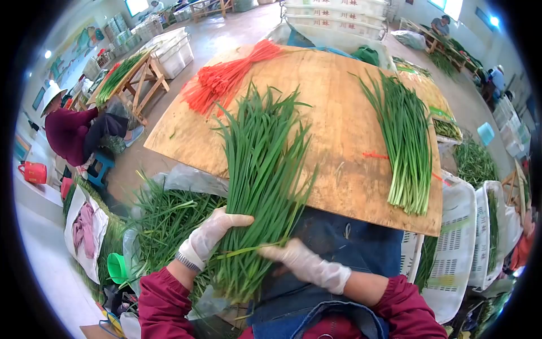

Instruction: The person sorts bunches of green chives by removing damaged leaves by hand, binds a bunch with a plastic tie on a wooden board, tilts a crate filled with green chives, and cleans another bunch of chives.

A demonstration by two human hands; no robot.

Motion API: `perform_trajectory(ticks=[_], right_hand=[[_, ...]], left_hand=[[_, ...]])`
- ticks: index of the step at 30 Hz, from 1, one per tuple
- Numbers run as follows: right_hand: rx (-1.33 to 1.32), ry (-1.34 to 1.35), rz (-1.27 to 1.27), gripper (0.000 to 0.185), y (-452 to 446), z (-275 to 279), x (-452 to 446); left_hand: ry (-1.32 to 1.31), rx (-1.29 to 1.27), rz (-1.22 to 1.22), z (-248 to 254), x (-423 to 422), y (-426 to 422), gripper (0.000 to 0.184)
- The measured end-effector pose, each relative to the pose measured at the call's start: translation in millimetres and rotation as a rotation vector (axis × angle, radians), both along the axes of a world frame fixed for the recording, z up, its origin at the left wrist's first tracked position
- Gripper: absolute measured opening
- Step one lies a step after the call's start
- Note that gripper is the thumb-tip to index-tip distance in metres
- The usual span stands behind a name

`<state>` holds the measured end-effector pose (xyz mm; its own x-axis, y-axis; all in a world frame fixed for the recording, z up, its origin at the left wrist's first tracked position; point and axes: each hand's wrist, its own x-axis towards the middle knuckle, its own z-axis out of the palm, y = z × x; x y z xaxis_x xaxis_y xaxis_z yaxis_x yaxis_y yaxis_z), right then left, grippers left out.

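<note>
A large loose bundle of green leafy stalks (pixel 259 152) lies over the near left edge of the wooden board (pixel 339 130), its lower end hanging toward the lap. My left hand (pixel 212 237), in a thin whitish glove, is wrapped round the left side of this bundle, thumb across the front. On the right side, my right hand (pixel 305 263), gloved too and slightly blurred, pinches a few yellowish-green leaves at the bundle's lower part. A second, neater bundle (pixel 403 141) rests on the board's right side, above a red tie. Red strips (pixel 228 76) are heaped at the back left.
Loose greens (pixel 172 220) are piled left of my left hand. White crates (pixel 451 243) stand at the right, and stacked crates (pixel 336 17) stand behind the board. A person (pixel 73 127) sits at the left beside a wooden bench (pixel 127 79). Other people are farther back.
</note>
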<state>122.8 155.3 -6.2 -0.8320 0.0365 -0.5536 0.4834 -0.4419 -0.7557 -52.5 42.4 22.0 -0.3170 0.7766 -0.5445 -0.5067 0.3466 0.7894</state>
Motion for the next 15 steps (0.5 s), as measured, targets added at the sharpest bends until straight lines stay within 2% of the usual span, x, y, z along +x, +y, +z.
perform_trajectory(ticks=[1, 2, 4, 5, 7, 11, 13, 15], right_hand=[[0.059, 0.029, -0.067, 0.052, 11.0, -1.9, -4.4], [-0.125, 0.127, -0.191, 0.052, 18.1, 0.5, -9.7], [-0.288, 0.182, -0.36, 0.046, 16.1, -4.8, -32.1], [-0.337, 0.216, -0.444, 0.043, 9.8, -16.0, -46.9], [-0.42, 0.263, -0.515, 0.038, -1.1, -2.5, -66.1], [-0.289, 0.43, -0.534, 0.031, 4.0, 73.7, -79.5], [-0.087, 0.674, -0.537, 0.03, 15.5, 118.8, -87.9], [0.034, 0.841, -0.424, 0.029, 35.6, 163.1, -93.9]], left_hand=[[-0.004, -0.011, -0.003, -0.8, 0.2, -3.6, 0.043], [-0.004, -0.019, -0.009, 0.1, 0.6, -6.6, 0.044], [0.026, 0.013, -0.012, 3.6, 5.2, -10.4, 0.047], [0.067, -0.003, -0.038, 4.2, 6.1, -12.6, 0.05], [0.255, -0.031, -0.123, 15.9, 10.1, -14.9, 0.053], [0.442, 0.103, 0.009, 77.1, 12.6, -6.8, 0.052], [0.575, 0.21, 0.041, 112.7, 6.9, 3.5, 0.053], [0.773, 0.304, 0.086, 138.3, -4.7, 17.4, 0.052]])
